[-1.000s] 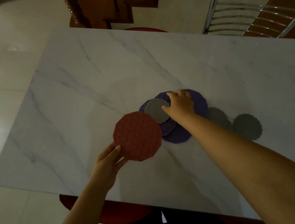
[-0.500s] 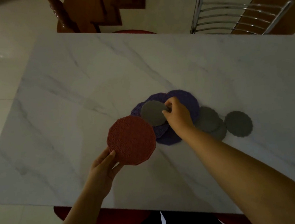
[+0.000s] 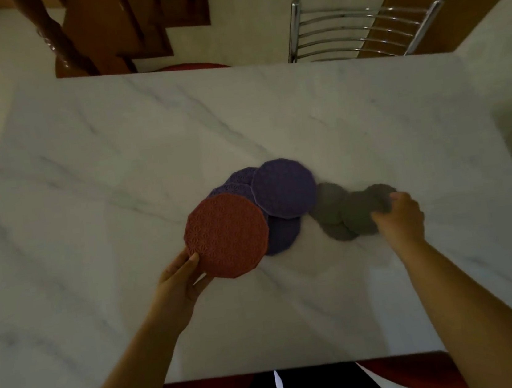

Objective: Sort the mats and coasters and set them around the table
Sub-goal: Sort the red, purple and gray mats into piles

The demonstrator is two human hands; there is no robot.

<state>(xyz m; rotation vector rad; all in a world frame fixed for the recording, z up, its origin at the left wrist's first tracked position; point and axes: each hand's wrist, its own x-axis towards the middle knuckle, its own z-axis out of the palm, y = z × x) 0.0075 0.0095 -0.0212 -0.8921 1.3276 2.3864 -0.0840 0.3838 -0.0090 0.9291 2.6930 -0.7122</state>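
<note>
The left hand [image 3: 180, 282] is pinching the red mat [image 3: 227, 236] by its near edge, overlapping the purple mats [image 3: 283, 189] mid-worktop [image 3: 116, 166]. The right hand [image 3: 400, 213] is seemingly gripping a blurred grey coaster [image 3: 380, 196] beside other grey coasters [image 3: 337, 212]. No writing is showing.

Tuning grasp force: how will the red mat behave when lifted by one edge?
The red mat probably stays fairly stiff: the left hand pinches only its near edge, yet it shows no droop. It looks thin, so likely light. Its embossed pattern should give grip, so slipping seems unlikely.
</note>
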